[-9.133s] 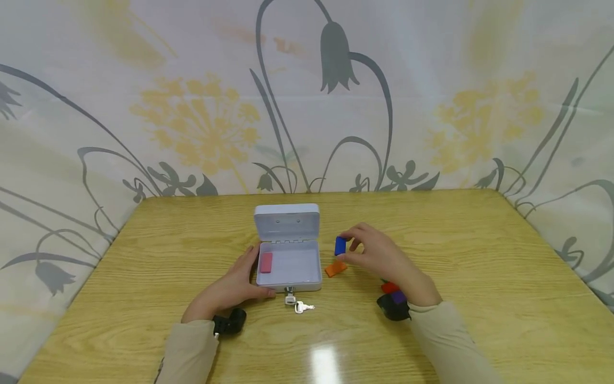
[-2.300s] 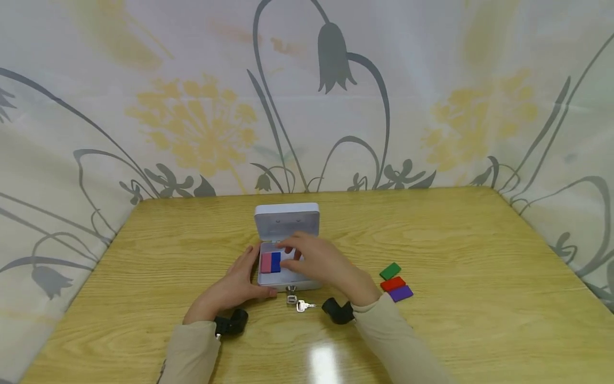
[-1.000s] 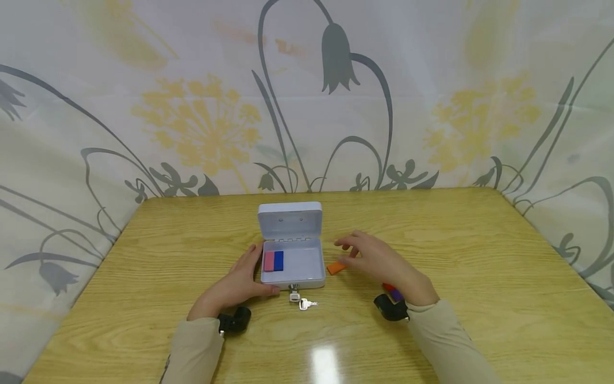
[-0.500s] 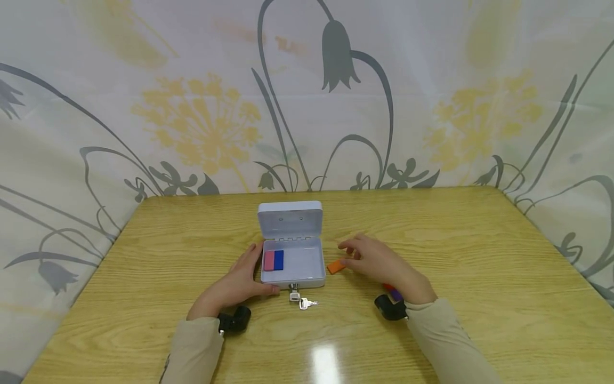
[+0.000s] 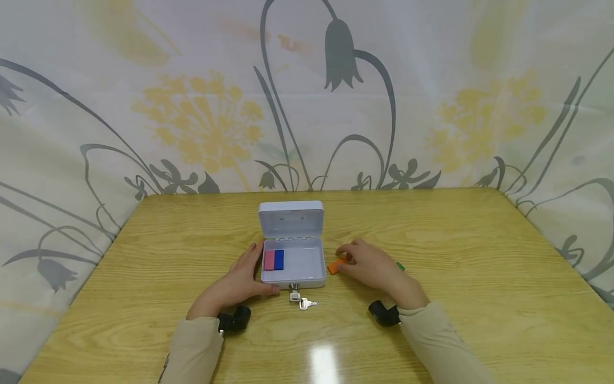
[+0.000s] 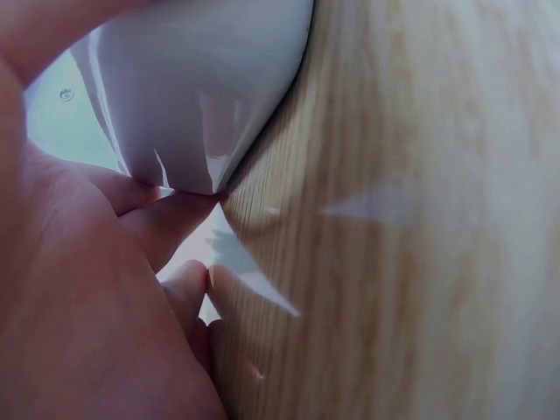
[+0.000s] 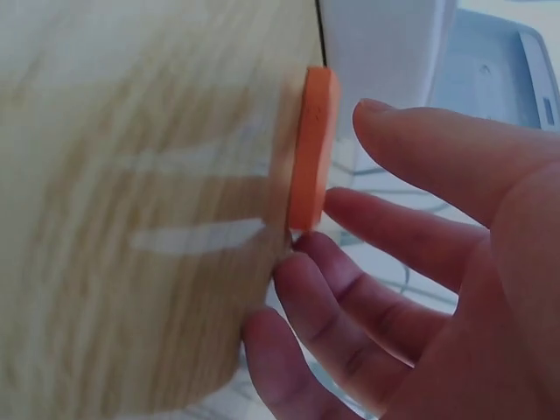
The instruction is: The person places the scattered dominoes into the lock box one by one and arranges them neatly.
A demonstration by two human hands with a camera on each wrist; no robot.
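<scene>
A small white metal cash box (image 5: pixel 307 273) stands on the table with its hinged lid raised. Inside it, a pink block (image 5: pixel 269 260) and a blue block (image 5: pixel 279 260) lie side by side at the left. My left hand (image 5: pixel 235 288) grips the box's front left corner, thumb along the front and fingers at the left side (image 6: pixel 201 96). To the right of the box lies an orange block (image 5: pixel 333 268). My right hand (image 5: pixel 374 266) is over it; in the right wrist view, an index fingertip meets the block's end (image 7: pixel 312 149) while the thumb stands apart from it.
A key sits in the box's front lock (image 5: pixel 295 295), and a second key (image 5: pixel 307 303) rests on the wooden table (image 5: pixel 268 352). A green block (image 5: pixel 401 266) peeks out behind my right wrist. A floral cloth (image 5: pixel 307 106) hangs behind the table.
The blue block went from my right hand into the box beside the pink one. My right hand then came back to the orange block and dipped closer. My left hand stays at the box.
</scene>
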